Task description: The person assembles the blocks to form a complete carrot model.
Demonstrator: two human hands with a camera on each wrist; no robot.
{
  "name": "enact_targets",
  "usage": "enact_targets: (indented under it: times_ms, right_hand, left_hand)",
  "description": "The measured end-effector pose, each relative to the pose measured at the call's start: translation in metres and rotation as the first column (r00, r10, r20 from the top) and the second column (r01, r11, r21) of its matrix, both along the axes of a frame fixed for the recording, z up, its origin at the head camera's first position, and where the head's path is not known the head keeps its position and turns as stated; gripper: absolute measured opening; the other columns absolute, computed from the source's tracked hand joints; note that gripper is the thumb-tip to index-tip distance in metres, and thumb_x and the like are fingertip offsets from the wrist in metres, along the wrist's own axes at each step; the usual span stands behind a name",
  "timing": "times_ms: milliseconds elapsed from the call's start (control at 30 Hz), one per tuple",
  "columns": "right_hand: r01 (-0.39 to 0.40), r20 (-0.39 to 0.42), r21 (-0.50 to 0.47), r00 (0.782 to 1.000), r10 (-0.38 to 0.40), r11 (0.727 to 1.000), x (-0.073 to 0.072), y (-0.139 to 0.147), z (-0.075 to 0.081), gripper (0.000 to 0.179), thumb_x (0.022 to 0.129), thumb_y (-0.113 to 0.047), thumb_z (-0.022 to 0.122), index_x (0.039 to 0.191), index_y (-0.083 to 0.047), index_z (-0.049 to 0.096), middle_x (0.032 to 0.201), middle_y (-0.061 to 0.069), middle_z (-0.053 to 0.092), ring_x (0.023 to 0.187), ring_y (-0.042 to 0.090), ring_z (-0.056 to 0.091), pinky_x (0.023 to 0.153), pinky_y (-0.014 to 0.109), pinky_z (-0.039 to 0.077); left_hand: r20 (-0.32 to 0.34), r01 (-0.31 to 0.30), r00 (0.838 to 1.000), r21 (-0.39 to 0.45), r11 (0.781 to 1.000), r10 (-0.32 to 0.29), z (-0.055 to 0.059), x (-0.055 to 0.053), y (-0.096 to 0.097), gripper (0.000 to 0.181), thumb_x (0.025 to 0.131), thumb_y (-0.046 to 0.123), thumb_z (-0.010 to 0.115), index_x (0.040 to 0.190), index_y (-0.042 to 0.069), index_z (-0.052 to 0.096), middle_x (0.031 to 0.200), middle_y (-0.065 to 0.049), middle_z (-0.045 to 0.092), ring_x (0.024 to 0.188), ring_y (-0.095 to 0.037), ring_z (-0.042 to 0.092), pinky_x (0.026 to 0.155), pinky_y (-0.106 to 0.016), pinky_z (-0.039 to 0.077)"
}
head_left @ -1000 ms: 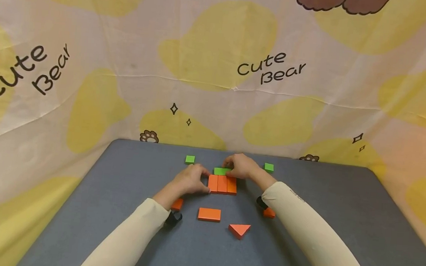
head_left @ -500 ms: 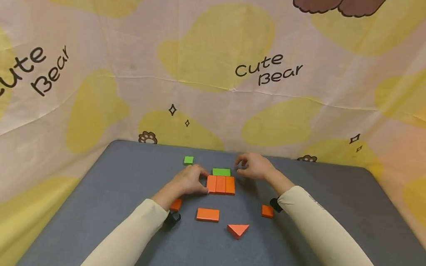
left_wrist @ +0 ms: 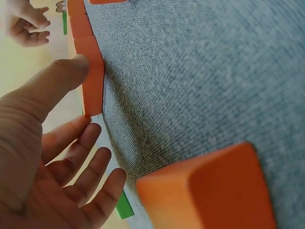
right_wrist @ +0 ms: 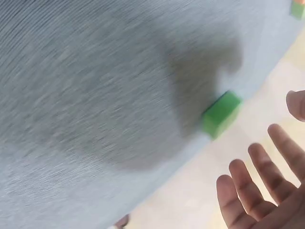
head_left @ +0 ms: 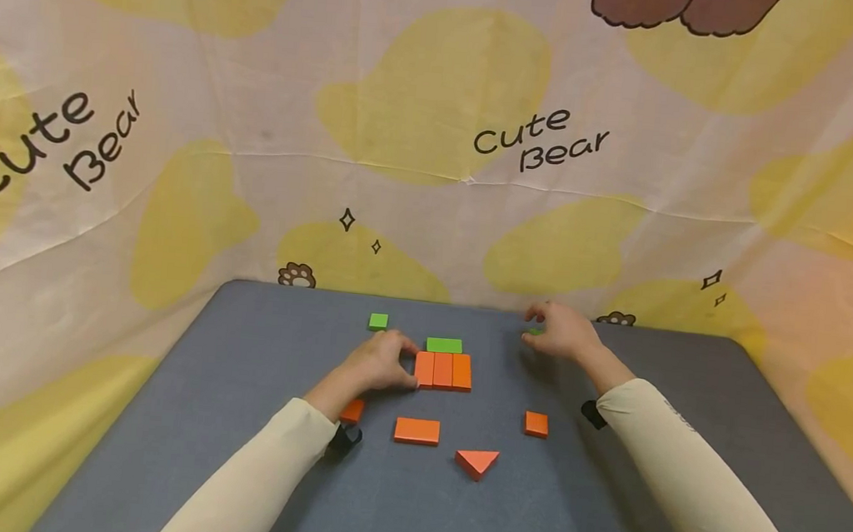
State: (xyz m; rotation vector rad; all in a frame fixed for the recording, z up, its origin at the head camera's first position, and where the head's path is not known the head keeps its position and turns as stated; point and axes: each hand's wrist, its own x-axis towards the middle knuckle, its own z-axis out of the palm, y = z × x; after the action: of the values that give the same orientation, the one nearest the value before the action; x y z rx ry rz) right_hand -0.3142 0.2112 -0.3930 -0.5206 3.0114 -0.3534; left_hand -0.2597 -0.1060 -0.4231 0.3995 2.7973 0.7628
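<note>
Three orange blocks [head_left: 443, 372] lie side by side, with a green block [head_left: 444, 345] along their far side. My left hand [head_left: 381, 361] braces the leftmost orange block [left_wrist: 93, 78]: the thumb rests against its near end, and the index fingertip is right at its left corner. The other left fingers extend loosely. Farther right, my right hand [head_left: 566, 331] reaches over a small green block [right_wrist: 222, 114], which the head view shows mostly covered. Its thumb and fingers are spread apart, with nothing between them.
Another small green block [head_left: 379, 321] lies at the back left. Nearer on the grey table [head_left: 407, 515] are an orange rectangular block [head_left: 417, 431], an orange triangular block [head_left: 477, 463] and a small orange block [head_left: 536, 424]. One more orange block [head_left: 352, 411] is partly under the left wrist.
My right hand has let go of the green block behind the orange row and moved right, over the small green block. The left hand stays at the row.
</note>
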Motion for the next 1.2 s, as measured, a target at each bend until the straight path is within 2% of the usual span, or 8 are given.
enact_targets:
  times_ms: [200,367,600,933,1200]
  right_hand:
    - [0.028,-0.037,0.012,0.999,-0.028,1.000,-0.005,0.017,-0.012,0.041,0.085,-0.035,0.069,0.115,-0.006,0.064,0.113,0.018,0.063,0.101,0.034,0.061,0.080,0.050,0.051]
    - [0.025,-0.022,-0.003,0.999,-0.025,1.000,-0.008,0.020,-0.019,0.042,0.084,-0.035,0.070,0.114,-0.005,0.065,0.109,0.018,0.064,0.099,0.033,0.061,0.078,0.050,0.051]
    - [0.006,-0.012,-0.032,1.000,-0.006,0.999,-0.011,0.019,-0.026,0.035,0.083,-0.028,0.071,0.109,-0.005,0.067,0.102,0.016,0.066,0.093,0.030,0.062,0.078,0.049,0.051]
    - [-0.018,-0.010,-0.024,1.000,0.018,1.000,-0.014,0.011,-0.025,0.027,0.085,-0.021,0.071,0.107,-0.005,0.068,0.100,0.015,0.067,0.092,0.030,0.062,0.078,0.048,0.051]
    - [-0.121,-0.037,-0.025,0.992,0.120,0.992,-0.013,-0.024,-0.013,0.026,0.084,-0.019,0.072,0.106,-0.004,0.069,0.102,0.014,0.069,0.096,0.030,0.064,0.083,0.046,0.052]
  left_hand:
    - [0.002,-0.003,1.000,-0.005,1.000,0.003,0.000,0.000,0.000,0.053,0.073,0.031,0.084,0.120,0.012,0.068,0.122,-0.007,0.063,0.115,-0.025,0.057,0.098,-0.043,0.047]
    - [-0.001,-0.005,1.000,-0.005,1.000,0.005,0.001,0.000,-0.002,0.053,0.073,0.032,0.083,0.119,0.012,0.068,0.122,-0.007,0.063,0.115,-0.025,0.057,0.099,-0.043,0.047]
    - [0.003,-0.006,1.000,-0.001,1.000,0.006,0.000,0.001,-0.002,0.054,0.073,0.032,0.083,0.120,0.011,0.068,0.122,-0.007,0.063,0.114,-0.025,0.057,0.099,-0.043,0.047]
    - [-0.004,-0.003,1.000,-0.012,1.000,0.003,0.001,0.002,-0.003,0.054,0.072,0.033,0.084,0.120,0.012,0.068,0.122,-0.007,0.063,0.116,-0.025,0.057,0.099,-0.043,0.046]
    - [-0.016,0.011,1.000,-0.010,1.000,-0.011,-0.001,0.000,-0.001,0.053,0.073,0.032,0.083,0.119,0.011,0.069,0.121,-0.008,0.063,0.115,-0.025,0.057,0.100,-0.043,0.046]
